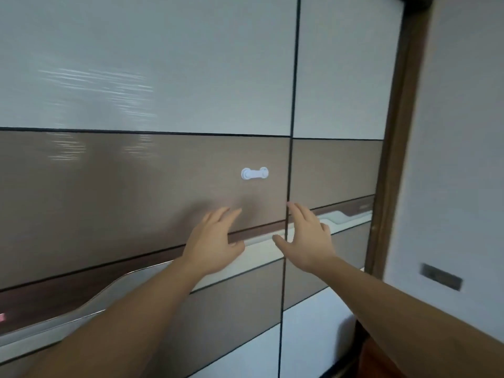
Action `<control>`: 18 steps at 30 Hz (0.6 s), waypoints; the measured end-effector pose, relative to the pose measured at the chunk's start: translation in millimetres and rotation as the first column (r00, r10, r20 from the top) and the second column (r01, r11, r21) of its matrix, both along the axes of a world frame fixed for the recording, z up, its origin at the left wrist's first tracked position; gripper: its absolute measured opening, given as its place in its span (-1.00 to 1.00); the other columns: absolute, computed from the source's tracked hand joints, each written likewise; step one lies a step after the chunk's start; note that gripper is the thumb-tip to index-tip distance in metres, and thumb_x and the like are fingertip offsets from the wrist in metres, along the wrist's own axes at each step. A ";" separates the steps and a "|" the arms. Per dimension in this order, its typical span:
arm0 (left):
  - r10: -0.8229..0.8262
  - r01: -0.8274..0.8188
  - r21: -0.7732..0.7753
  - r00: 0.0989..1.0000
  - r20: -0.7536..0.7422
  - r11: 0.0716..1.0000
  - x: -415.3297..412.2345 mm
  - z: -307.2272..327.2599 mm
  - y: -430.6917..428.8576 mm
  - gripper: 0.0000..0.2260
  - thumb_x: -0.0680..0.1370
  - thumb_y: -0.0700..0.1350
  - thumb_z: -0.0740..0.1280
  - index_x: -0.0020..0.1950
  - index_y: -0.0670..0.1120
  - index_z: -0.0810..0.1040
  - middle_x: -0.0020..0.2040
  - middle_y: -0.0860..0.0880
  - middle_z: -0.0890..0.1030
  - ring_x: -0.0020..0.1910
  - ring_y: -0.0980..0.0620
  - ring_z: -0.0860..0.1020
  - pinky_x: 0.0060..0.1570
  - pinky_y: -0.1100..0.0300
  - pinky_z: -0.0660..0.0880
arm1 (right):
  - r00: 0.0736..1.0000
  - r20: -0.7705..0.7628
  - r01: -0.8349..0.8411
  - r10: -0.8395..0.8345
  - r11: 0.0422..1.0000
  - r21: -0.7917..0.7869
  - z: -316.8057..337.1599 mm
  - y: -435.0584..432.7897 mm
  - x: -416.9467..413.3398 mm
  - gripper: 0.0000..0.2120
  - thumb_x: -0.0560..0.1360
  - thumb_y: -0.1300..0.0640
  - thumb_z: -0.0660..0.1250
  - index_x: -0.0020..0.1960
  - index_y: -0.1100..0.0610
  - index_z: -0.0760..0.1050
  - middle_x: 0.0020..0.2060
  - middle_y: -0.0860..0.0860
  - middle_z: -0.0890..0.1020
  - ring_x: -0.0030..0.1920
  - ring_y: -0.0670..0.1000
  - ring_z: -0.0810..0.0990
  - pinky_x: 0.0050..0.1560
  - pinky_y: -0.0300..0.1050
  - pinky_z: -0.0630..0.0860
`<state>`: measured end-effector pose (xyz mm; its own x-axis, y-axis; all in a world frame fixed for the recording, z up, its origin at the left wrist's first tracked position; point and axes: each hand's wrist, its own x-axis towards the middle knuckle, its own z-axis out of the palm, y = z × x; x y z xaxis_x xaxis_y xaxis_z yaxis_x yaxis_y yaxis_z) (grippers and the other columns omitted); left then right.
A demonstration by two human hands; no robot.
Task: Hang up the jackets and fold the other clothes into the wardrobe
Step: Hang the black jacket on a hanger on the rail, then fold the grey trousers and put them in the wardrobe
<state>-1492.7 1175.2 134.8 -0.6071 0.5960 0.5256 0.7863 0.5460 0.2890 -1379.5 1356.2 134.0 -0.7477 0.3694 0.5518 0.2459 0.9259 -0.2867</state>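
Left hand, right hand spread wide, empty, flanking seam of closed wardrobe doors.

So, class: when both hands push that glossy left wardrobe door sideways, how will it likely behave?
The left door looks rigid, so it probably moves whole. Its glossy face may let the left hand and right hand slip. Large panels suggest weight.

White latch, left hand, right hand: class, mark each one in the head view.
white latch (254, 173), head view, on its middle bar.
left hand (215, 245), head view, on the back of the hand.
right hand (309, 241), head view, on the back of the hand.
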 end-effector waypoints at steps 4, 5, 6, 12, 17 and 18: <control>-0.139 0.143 -0.058 0.989 0.059 0.988 28.3 -5.0 54.5 -0.34 0.50 0.06 0.33 0.56 0.12 0.17 0.56 0.03 0.16 0.50 -0.05 0.17 0.41 0.11 0.22 | 0.986 0.019 0.168 -0.167 0.985 -0.046 -6.2 32.7 57.1 -0.27 0.54 -0.20 0.23 0.57 0.01 0.02 0.56 -0.08 0.11 0.54 -0.03 0.07 0.45 0.10 0.12; -0.176 0.179 -0.073 0.983 0.050 0.981 34.6 -6.3 66.8 -0.34 0.49 0.07 0.34 0.55 0.12 0.18 0.56 0.04 0.17 0.49 -0.04 0.19 0.40 0.11 0.24 | 0.977 0.026 0.211 -0.210 0.976 -0.056 -8.5 39.4 69.3 -0.27 0.53 -0.20 0.23 0.58 0.01 0.01 0.56 -0.09 0.10 0.54 -0.03 0.08 0.46 0.11 0.12; -0.213 0.215 -0.086 0.976 0.037 0.973 39.9 -7.9 78.6 -0.34 0.49 0.08 0.35 0.55 0.12 0.18 0.55 0.05 0.17 0.49 -0.04 0.20 0.38 0.11 0.25 | 0.967 0.037 0.253 -0.251 0.965 -0.066 -11.0 44.8 80.4 -0.26 0.53 -0.20 0.23 0.58 0.01 0.00 0.56 -0.09 0.10 0.54 -0.02 0.09 0.46 0.11 0.13; -0.434 0.435 -0.132 0.900 0.040 0.891 60.2 -22.0 129.4 -0.33 0.48 0.12 0.33 0.56 0.10 0.16 0.56 0.05 0.15 0.52 0.00 0.12 0.42 0.09 0.22 | 0.870 0.054 0.493 -0.491 0.856 -0.157 -28.6 49.1 126.3 -0.25 0.53 -0.19 0.24 0.58 0.01 0.00 0.56 -0.06 0.12 0.53 0.02 0.14 0.47 0.12 0.15; -0.657 0.659 -0.161 0.750 0.071 0.735 90.3 -37.8 159.9 -0.33 0.50 0.12 0.32 0.56 0.06 0.15 0.56 0.01 0.17 0.53 -0.03 0.13 0.45 -0.02 0.22 | 0.737 0.054 0.660 -0.673 0.701 -0.268 -52.3 25.8 163.7 -0.27 0.53 -0.19 0.24 0.57 0.02 0.03 0.55 -0.05 0.16 0.51 0.03 0.19 0.45 0.11 0.20; -0.698 0.701 -0.163 0.711 0.084 0.694 103.1 -42.7 165.0 -0.33 0.51 0.12 0.32 0.56 0.05 0.16 0.56 0.00 0.17 0.52 -0.04 0.14 0.45 -0.02 0.22 | 0.700 0.063 0.696 -0.711 0.661 -0.280 -57.4 19.7 176.5 -0.28 0.54 -0.19 0.24 0.57 0.02 0.04 0.54 -0.05 0.16 0.50 0.03 0.20 0.44 0.11 0.20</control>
<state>-1389.6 1340.2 92.1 0.0158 0.9294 0.3687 0.9580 -0.1197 0.2607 -1203.0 1376.0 76.6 -0.1794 0.9082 0.3781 0.7718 0.3683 -0.5184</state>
